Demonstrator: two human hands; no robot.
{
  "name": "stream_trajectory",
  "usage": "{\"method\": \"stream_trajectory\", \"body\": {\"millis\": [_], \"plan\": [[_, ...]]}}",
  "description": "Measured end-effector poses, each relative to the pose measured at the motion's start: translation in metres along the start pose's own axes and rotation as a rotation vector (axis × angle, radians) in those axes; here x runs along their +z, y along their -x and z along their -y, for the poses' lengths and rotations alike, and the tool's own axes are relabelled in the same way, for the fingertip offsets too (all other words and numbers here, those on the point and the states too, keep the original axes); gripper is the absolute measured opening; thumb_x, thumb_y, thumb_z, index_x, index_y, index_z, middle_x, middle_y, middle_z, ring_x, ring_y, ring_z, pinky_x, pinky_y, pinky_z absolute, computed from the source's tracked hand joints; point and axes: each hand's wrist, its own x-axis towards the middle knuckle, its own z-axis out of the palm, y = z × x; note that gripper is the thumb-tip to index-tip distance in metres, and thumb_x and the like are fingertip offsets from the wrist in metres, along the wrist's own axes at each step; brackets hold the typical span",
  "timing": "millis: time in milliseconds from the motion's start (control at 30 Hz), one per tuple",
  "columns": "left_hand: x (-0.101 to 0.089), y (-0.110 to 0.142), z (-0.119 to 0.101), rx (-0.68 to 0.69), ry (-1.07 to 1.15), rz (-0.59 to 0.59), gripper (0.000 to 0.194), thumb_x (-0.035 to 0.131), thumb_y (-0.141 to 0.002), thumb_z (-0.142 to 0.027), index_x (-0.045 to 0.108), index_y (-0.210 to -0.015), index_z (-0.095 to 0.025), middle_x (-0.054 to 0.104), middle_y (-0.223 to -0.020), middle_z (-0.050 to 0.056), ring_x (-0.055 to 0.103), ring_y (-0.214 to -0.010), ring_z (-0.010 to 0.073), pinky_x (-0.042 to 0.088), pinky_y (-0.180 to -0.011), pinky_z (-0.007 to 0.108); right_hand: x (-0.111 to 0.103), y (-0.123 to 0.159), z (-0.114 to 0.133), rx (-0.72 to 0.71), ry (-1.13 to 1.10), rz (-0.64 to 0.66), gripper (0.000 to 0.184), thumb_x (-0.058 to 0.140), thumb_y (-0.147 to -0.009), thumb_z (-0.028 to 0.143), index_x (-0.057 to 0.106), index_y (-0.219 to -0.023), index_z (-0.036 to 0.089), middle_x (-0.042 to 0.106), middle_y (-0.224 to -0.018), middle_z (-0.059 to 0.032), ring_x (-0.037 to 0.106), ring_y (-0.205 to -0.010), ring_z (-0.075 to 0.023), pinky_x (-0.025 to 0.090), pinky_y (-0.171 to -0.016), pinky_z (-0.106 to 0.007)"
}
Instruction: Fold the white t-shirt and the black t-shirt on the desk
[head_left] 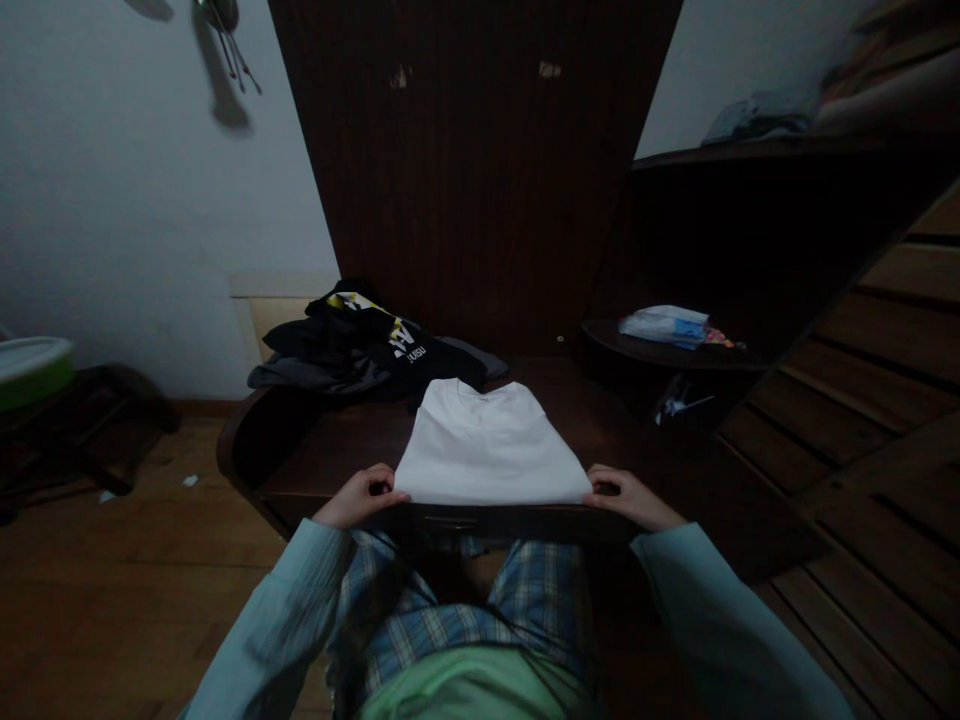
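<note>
A white T-shirt [491, 445], folded into a compact shape with its neckline at the far end, lies on the dark wooden cabinet top [322, 455]. My left hand [364, 495] pinches the shirt's near left corner between thumb and fingers. At the near right corner, my right hand [630, 497] grips the fabric in the same way. The shirt's near edge runs straight between both hands, along the front edge of the cabinet.
Dark clothes [360, 340] with a printed pattern are heaped at the back left. On the right, a curved shelf [675, 345] holds a blue and white packet [664, 325]. Wooden slats [862, 400] rise at far right. A green and white container [34, 370] stands left.
</note>
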Motion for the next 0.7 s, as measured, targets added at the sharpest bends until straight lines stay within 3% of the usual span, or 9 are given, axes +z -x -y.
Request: {"method": "stream_trajectory", "body": {"millis": [133, 367, 500, 600, 700], "plan": [[0.003, -0.001, -0.004, -0.015, 0.046, -0.042, 0.039, 0.051, -0.068, -0.053, 0.059, -0.060, -0.015, 0.052, -0.069, 0.001, 0.050, -0.069, 0.0138, 0.039, -0.064, 0.023, 0.003, -0.003, 0.001, -0.020, -0.032, 0.008, 0.043, 0.050, -0.065, 0.061, 0.060, -0.061, 0.020, 0.057, -0.075, -0.0042, 0.053, -0.078, -0.0208, 0.039, -0.075, -0.032], [0.011, 0.004, 0.002, -0.046, 0.020, -0.229, 0.044, 0.053, -0.063, -0.058, 0.046, -0.048, -0.016, 0.041, -0.055, -0.003, 0.041, -0.056, 0.0105, 0.035, -0.056, 0.022, 0.006, 0.002, -0.005, -0.024, 0.024, -0.134, 0.042, 0.054, -0.062, 0.060, 0.052, -0.048, 0.020, 0.052, -0.060, -0.0020, 0.049, -0.067, -0.0185, 0.038, -0.066, -0.031], [0.009, 0.001, 0.000, -0.117, 0.033, -0.151, 0.047, 0.051, -0.062, -0.061, 0.051, -0.049, -0.015, 0.046, -0.055, -0.001, 0.043, -0.057, 0.0120, 0.034, -0.055, 0.023, 0.003, -0.001, -0.001, 0.054, -0.072, -0.095, 0.044, 0.054, -0.060, 0.063, 0.056, -0.055, 0.020, 0.055, -0.063, -0.0026, 0.050, -0.065, -0.0181, 0.039, -0.064, -0.031], [0.010, -0.009, -0.005, -0.198, 0.125, -0.087, 0.051, 0.046, -0.064, -0.063, 0.056, -0.058, -0.014, 0.050, -0.056, 0.000, 0.045, -0.058, 0.0133, 0.034, -0.054, 0.024, 0.006, -0.014, 0.003, 0.174, -0.248, -0.182, 0.051, 0.049, -0.059, 0.067, 0.060, -0.071, 0.019, 0.058, -0.067, -0.0037, 0.052, -0.065, -0.0181, 0.040, -0.059, -0.030], [0.014, -0.020, -0.007, -0.197, 0.156, -0.113, 0.050, 0.049, -0.061, -0.063, 0.055, -0.058, -0.013, 0.048, -0.053, -0.001, 0.042, -0.055, 0.0122, 0.031, -0.051, 0.023, 0.014, -0.028, 0.006, 0.254, -0.335, -0.254, 0.051, 0.055, -0.052, 0.065, 0.059, -0.073, 0.019, 0.059, -0.066, -0.0029, 0.051, -0.061, -0.0166, 0.039, -0.053, -0.028]]}}
